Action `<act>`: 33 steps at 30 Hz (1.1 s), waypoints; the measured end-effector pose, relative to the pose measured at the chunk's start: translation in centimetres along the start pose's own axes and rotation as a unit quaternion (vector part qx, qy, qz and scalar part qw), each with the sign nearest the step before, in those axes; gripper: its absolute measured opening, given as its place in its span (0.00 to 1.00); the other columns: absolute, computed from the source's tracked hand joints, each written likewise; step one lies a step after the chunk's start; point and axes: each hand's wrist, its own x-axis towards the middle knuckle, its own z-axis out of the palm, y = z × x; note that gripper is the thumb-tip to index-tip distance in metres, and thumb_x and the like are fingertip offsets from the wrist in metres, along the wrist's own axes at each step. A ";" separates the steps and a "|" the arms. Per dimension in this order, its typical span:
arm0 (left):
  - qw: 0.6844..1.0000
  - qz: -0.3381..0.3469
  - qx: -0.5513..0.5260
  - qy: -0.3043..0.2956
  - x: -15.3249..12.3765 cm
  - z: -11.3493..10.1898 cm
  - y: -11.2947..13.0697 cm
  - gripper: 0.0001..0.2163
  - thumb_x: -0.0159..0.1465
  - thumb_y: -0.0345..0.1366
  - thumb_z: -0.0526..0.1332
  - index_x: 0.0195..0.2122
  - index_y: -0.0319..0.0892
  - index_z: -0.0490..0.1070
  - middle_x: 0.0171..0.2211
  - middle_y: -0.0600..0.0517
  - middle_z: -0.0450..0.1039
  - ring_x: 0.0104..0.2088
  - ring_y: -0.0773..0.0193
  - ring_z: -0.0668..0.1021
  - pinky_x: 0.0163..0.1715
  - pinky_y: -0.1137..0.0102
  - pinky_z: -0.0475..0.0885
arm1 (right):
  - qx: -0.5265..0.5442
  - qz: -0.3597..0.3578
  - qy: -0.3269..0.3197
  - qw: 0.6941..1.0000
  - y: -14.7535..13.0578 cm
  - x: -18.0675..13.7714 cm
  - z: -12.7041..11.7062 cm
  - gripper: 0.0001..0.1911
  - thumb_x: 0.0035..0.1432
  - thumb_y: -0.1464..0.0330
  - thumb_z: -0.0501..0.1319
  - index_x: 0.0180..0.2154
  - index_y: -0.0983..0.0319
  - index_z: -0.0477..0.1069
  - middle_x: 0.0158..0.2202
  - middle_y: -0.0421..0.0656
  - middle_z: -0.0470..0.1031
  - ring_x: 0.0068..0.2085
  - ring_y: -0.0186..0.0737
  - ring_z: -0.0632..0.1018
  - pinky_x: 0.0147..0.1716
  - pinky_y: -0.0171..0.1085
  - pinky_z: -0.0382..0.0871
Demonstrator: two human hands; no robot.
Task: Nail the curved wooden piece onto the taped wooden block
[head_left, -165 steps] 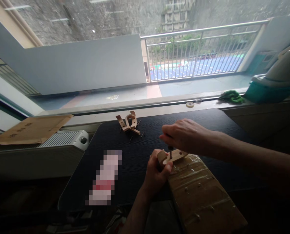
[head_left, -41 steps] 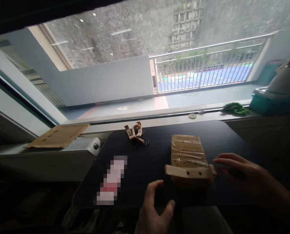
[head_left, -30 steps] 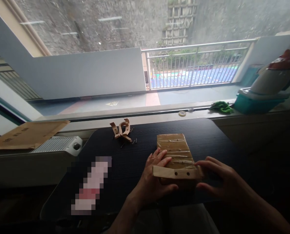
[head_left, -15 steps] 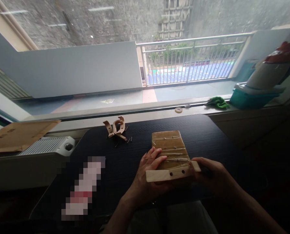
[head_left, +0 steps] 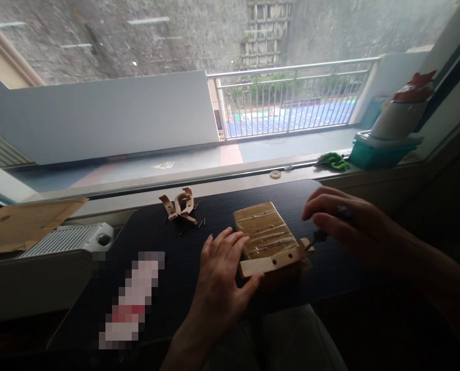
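A tape-wrapped brown block [head_left: 263,232] lies on the dark table [head_left: 168,257]. Across its near end rests a light wooden strip [head_left: 272,263] with two holes. My left hand [head_left: 218,278] lies flat with fingers spread beside the block's left edge, thumb touching the strip's left end. My right hand [head_left: 346,226] hovers to the right of the block, fingers curled around a dark tool, a small screwdriver [head_left: 319,236] by its look, whose tip points at the strip's right end.
Curved wooden pieces [head_left: 179,205] and several small dark screws [head_left: 201,223] lie at the table's far side. A blurred-out pink object [head_left: 131,299] lies at left. Cardboard [head_left: 25,221] sits on a radiator. A green cloth [head_left: 332,161] and teal container [head_left: 380,149] are on the windowsill.
My right hand has let go of the strip's right end and risen, now holding the dark tool. My left hand has slid off the block top to lie flat beside it.
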 end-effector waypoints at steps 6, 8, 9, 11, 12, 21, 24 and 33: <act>0.986 0.040 0.083 -0.140 3.6 1.4 4.9 0.10 0.59 0.38 0.58 0.39 0.41 0.74 0.36 0.46 0.75 0.42 0.53 0.74 0.54 0.51 0.56 | -0.079 0.053 -0.072 0.993 0.2 1.7 1.8 0.16 0.59 0.57 0.52 0.31 0.62 0.70 0.21 0.36 0.67 0.23 0.30 0.65 0.24 0.31 0.57; 0.979 0.035 0.095 -0.178 4.5 1.8 5.3 0.11 0.61 0.38 0.55 0.34 0.40 0.75 0.35 0.44 0.75 0.38 0.54 0.75 0.47 0.54 0.62 | -0.092 0.054 -0.106 0.989 0.9 1.4 2.1 0.15 0.58 0.58 0.54 0.32 0.61 0.71 0.23 0.37 0.69 0.24 0.30 0.67 0.24 0.31 0.56; 0.976 0.035 0.098 -0.189 4.7 1.9 5.3 0.12 0.62 0.38 0.54 0.32 0.40 0.76 0.35 0.44 0.75 0.37 0.54 0.75 0.44 0.56 0.64 | -0.105 0.050 -0.126 0.985 1.2 1.2 2.2 0.14 0.57 0.58 0.55 0.32 0.61 0.71 0.24 0.37 0.70 0.25 0.31 0.68 0.25 0.32 0.56; 0.972 0.036 0.103 -0.207 5.1 1.8 5.3 0.13 0.62 0.40 0.53 0.31 0.41 0.76 0.35 0.44 0.75 0.37 0.54 0.75 0.41 0.58 0.64 | -0.134 0.030 -0.167 0.976 1.6 0.9 2.1 0.11 0.56 0.61 0.56 0.33 0.60 0.72 0.26 0.38 0.72 0.28 0.33 0.70 0.27 0.32 0.56; 0.971 0.038 0.106 -0.213 5.2 1.7 5.3 0.14 0.62 0.41 0.53 0.31 0.42 0.76 0.35 0.45 0.75 0.37 0.54 0.75 0.40 0.59 0.65 | -0.146 0.016 -0.187 0.971 1.7 0.9 2.0 0.09 0.56 0.63 0.56 0.34 0.60 0.72 0.28 0.39 0.73 0.29 0.34 0.71 0.28 0.32 0.56; 0.963 0.042 0.131 -0.234 5.5 1.7 5.1 0.14 0.62 0.41 0.53 0.29 0.47 0.78 0.34 0.49 0.75 0.34 0.58 0.76 0.33 0.67 0.65 | -0.292 -0.045 -0.327 0.898 -2.0 3.0 0.2 0.08 0.55 0.71 0.56 0.32 0.63 0.74 0.31 0.42 0.73 0.26 0.31 0.69 0.22 0.33 0.50; 0.964 0.036 0.121 -0.233 5.4 1.9 4.9 0.14 0.62 0.41 0.53 0.29 0.45 0.78 0.33 0.48 0.74 0.33 0.59 0.76 0.33 0.67 0.65 | -0.293 -0.065 -0.349 0.888 -2.5 3.3 0.3 0.05 0.53 0.72 0.58 0.29 0.62 0.74 0.29 0.41 0.72 0.25 0.30 0.70 0.21 0.33 0.49; 0.970 0.055 0.101 -0.214 5.0 2.0 4.4 0.07 0.59 0.37 0.58 0.33 0.44 0.75 0.37 0.49 0.74 0.36 0.59 0.75 0.37 0.66 0.66 | -0.317 -0.149 -0.364 0.863 -1.7 3.6 1.5 0.07 0.52 0.76 0.59 0.24 0.63 0.72 0.24 0.38 0.71 0.21 0.29 0.65 0.18 0.33 0.44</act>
